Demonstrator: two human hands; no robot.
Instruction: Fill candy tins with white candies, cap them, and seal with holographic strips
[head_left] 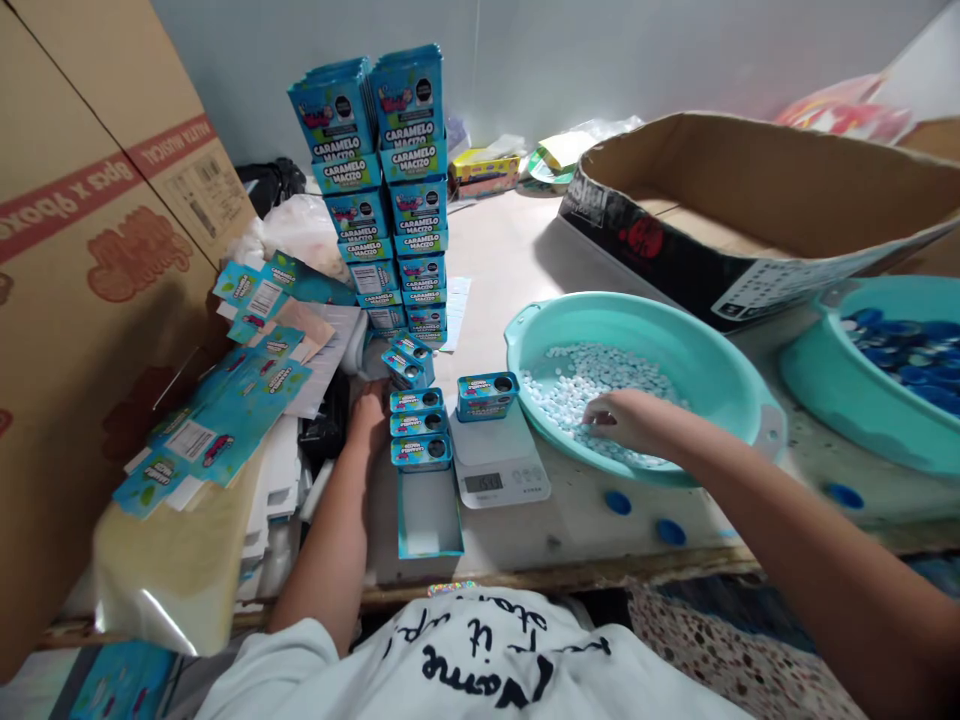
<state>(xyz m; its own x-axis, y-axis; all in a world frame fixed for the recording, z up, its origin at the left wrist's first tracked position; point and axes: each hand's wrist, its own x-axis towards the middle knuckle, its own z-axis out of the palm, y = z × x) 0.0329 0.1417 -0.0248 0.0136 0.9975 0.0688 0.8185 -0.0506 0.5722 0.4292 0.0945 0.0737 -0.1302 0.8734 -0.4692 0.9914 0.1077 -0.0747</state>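
My right hand (611, 412) is inside a turquoise basin (705, 350), its fingers bent together at the small pale candies (592, 375). What the fingertips hold, if anything, is hidden. My left hand (367, 402) rests left of a row of small blue tins (418, 425), its fingers mostly out of sight. Those tins stand in the far part of an open blue carton (430, 512), whose near part shows its bare bottom. On a white kitchen scale (499, 465) with a lit display sits one more tin (486, 396). Two tins (409, 358) lie tilted behind the row.
Tall stacks of blue display cartons (416, 200) rise at the back. Flattened cartons (225, 410) pile up at left beside a big cardboard box (97, 250). A black-sided cardboard tray (675, 255) and a second basin of blue lids (847, 370) stand at right. Loose blue lids (670, 531) lie near the table edge.
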